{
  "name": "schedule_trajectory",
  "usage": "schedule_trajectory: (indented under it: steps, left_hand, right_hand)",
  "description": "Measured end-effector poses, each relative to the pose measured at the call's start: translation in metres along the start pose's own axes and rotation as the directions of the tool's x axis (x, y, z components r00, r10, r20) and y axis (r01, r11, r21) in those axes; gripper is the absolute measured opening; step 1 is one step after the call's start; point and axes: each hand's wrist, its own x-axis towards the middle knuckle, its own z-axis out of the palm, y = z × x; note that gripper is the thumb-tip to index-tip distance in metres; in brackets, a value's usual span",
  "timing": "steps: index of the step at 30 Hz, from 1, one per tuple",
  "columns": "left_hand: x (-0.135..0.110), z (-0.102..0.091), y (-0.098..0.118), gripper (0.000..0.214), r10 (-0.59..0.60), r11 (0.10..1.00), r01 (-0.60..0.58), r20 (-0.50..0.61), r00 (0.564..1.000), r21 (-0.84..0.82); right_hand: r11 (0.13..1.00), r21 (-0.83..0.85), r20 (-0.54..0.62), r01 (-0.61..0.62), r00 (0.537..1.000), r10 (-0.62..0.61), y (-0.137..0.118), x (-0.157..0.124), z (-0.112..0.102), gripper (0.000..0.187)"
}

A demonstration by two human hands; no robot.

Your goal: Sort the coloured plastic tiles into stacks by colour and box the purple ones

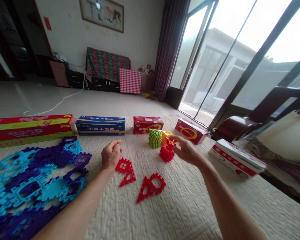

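Right of centre, your right hand (pixel 188 151) pinches a red piece (pixel 170 142) at the red stack (pixel 166 154), presumably single-coloured for order. Your left hand (pixel 111 154), mid-frame, is curled closed, contents hidden.

blue box (pixel 100 126): 小霸王电池 | middle red box (pixel 143 124): 南孚

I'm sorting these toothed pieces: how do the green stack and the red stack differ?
Colour: the green stack is light green, while the red stack is bright red.
Height: the green stack looks taller than the red stack.
Place: the red stack sits nearer the wearer, close to the right hand; the green stack stands farther back, beside the yellow stack.
Both have toothed edges and rest on the pale quilted cloth.
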Motion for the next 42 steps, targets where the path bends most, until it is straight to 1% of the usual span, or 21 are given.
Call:
schedule_trajectory:
  steps: [4, 7, 10, 12, 15, 17, 22, 31, 35, 38, 39, 40, 42]
  left_hand:
    - [-0.001, 0.0, 0.001, 0.033, 0.001, 1.0, -0.001, 0.002, 1.0, 0.007]
    - [-0.001, 0.0, 0.002, 0.033, 0.004, 1.0, -0.004, 0.003, 1.0, 0.013]
    - [-0.001, 0.0, 0.001, 0.033, 0.01, 1.0, -0.01, 0.001, 1.0, 0.02]
    - [-0.001, 0.0, 0.001, 0.034, 0.015, 1.0, -0.015, 0.004, 1.0, 0.019]
    - [-0.002, -0.001, 0.002, 0.034, 0.015, 1.0, -0.015, 0.017, 1.0, 0.005]
    - [-0.002, -0.001, 0.003, 0.034, 0.01, 1.0, -0.01, 0.02, 1.0, -0.003]
    - [-0.002, -0.001, 0.005, 0.033, 0.0, 1.0, 0.0, 0.021, 1.0, 0.002]
    - [-0.001, -0.001, 0.002, 0.033, 0.025, 0.999, -0.025, 0.016, 1.0, 0.025]
    - [-0.001, 0.0, 0.003, 0.033, 0.023, 0.999, -0.024, 0.018, 1.0, 0.026]
    - [-0.002, 0.0, 0.005, 0.034, 0.005, 1.0, -0.006, 0.017, 1.0, 0.013]
    - [-0.003, 0.0, 0.006, 0.034, 0.005, 1.0, -0.005, 0.018, 1.0, 0.01]
    - [-0.003, 0.0, 0.006, 0.035, 0.009, 1.0, -0.01, 0.021, 1.0, 0.01]
    - [-0.003, 0.0, 0.006, 0.036, 0.023, 1.0, -0.023, 0.025, 0.999, 0.018]
  right_hand:
    - [0.999, 0.007, 0.073, 0.038, 0.997, -0.039, 0.013, -0.002, 0.008, 0.044]
    - [0.998, 0.031, 0.09, 0.063, 0.994, -0.065, 0.017, -0.002, 0.012, 0.05]
    - [0.998, 0.034, 0.07, 0.045, 0.996, -0.047, 0.011, -0.003, 0.016, 0.05]
    - [1.0, 0.001, 0.055, -0.01, 0.998, 0.01, 0.003, -0.004, 0.022, 0.049]
    - [0.99, -0.086, 0.021, -0.113, 0.993, 0.115, -0.011, -0.006, 0.034, 0.055]
    - [0.98, -0.123, -0.011, -0.157, 0.988, 0.157, -0.017, -0.008, 0.042, 0.056]
    - [0.981, -0.111, -0.084, -0.158, 0.985, 0.149, -0.019, -0.011, 0.053, 0.054]
    - [0.983, -0.115, -0.113, -0.145, 0.985, 0.132, -0.015, -0.011, 0.06, 0.049]
    - [0.982, -0.117, -0.081, -0.149, 0.987, 0.14, -0.016, -0.011, 0.059, 0.05]
    - [0.981, -0.118, -0.128, -0.154, 0.982, 0.139, -0.023, -0.011, 0.047, 0.049]
    - [0.985, -0.107, -0.138, -0.135, 0.983, 0.12, -0.027, -0.012, 0.042, 0.046]
    - [0.992, -0.085, -0.118, -0.094, 0.989, 0.083, -0.031, -0.013, 0.036, 0.042]
    - [0.999, -0.002, -0.012, 0.034, 0.999, -0.034, -0.041, -0.016, 0.027, 0.033]
